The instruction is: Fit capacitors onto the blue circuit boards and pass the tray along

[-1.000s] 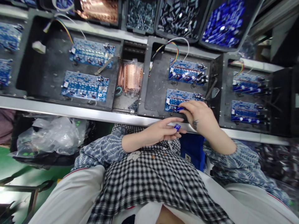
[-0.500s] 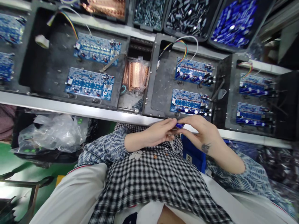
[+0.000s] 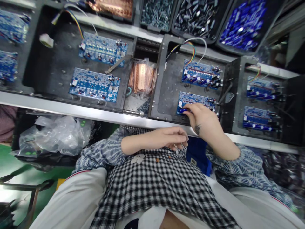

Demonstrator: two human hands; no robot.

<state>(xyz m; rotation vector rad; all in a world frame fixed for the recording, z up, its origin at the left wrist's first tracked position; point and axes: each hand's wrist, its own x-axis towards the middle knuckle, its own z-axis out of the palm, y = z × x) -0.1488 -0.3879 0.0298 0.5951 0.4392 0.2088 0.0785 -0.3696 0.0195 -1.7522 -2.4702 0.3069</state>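
My right hand [image 3: 203, 120] reaches over the near edge of the black tray [image 3: 164, 92]. Its thumb and fingertips pinch a blue capacitor [image 3: 183, 110] at the front left corner of the lower blue circuit board [image 3: 188, 97]. Part of that board is hidden under the hand. Behind it lies another circuit board [image 3: 200, 71], with blue and black capacitors along its front. Low over the checked apron, my left hand [image 3: 170, 139] is curled, and small thin shiny bits show under its fingers; what it holds is unclear.
Bins of blue capacitors [image 3: 243, 27], black capacitors [image 3: 196, 19] and small metal parts [image 3: 157, 16] stand along the back. Copper-coloured strips [image 3: 143, 76] lie between trays. More boards sit in the left tray [image 3: 56, 76] and right tray [image 3: 238, 95]. A metal rail [image 3: 107, 116] runs in front.
My hands were together at the rail around the blue capacitor. Now my right hand has carried it forward onto the lower board, while my left hand has drawn slightly down and curled.
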